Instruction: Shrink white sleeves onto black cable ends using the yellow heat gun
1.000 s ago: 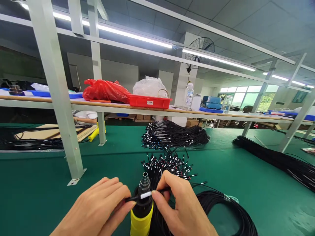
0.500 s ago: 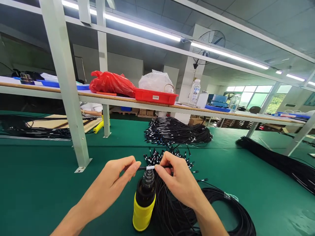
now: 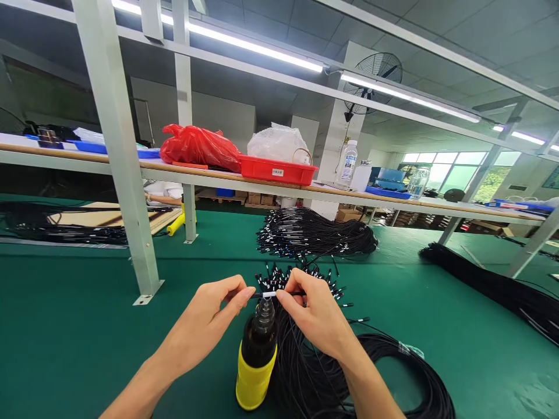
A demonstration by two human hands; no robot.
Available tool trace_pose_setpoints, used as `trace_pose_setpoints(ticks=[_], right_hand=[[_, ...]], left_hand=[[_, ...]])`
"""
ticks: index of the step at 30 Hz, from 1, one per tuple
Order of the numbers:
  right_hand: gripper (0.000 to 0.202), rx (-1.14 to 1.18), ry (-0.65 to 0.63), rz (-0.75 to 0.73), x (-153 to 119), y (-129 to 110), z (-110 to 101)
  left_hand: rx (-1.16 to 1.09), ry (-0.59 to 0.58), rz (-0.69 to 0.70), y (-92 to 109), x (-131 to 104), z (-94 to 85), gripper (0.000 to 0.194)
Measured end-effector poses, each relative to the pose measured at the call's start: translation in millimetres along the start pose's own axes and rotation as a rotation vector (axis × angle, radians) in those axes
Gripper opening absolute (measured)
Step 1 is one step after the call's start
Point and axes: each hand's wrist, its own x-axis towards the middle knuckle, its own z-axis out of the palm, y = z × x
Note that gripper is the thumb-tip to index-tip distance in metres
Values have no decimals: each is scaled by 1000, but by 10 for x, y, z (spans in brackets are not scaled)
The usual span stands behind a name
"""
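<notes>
Black cable [image 3: 257, 295], thin and level, runs straight from one hand to the other, and there's a white sleeve [image 3: 269, 294] bare in the gap! The left hand [image 3: 209, 317] has thumb and fingertips pinched on the cable, a short black stretch showing between that grip and the sleeve. Over to the right hand [image 3: 318, 317]: closed as well, pinching the cable with the thumb tip right up at the sleeve's right end. And look below, the sleeve sits right at the mouth of the nozzle [image 3: 264, 316] on an upright yellow tool [image 3: 257, 372]; touching or just clear, I can't tell. Behind the hands, cable ends [image 3: 325, 285] fan out over the green tabletop [image 3: 209, 262], with a black coil [image 3: 430, 378] beside the right forearm.
</notes>
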Motion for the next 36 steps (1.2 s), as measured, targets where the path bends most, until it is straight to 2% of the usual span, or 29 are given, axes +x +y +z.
trace_pose_setpoints(ticks=[14,18,26,36], right_hand=[[18,-25,-3,18,2,20,-7],[18,-81,-15,-19,-20,25,-39],[20,-37,1,-100,-21,13,-60],[15,-21,25,-79,6,49,-56]], left_hand=[[-6,22,-43,-24,14,3,39],[-5,47,-41,-22,14,-1,34],[56,-2,-59,-42,29,-20,57],[0,6,-63,-49,21,-13,46]])
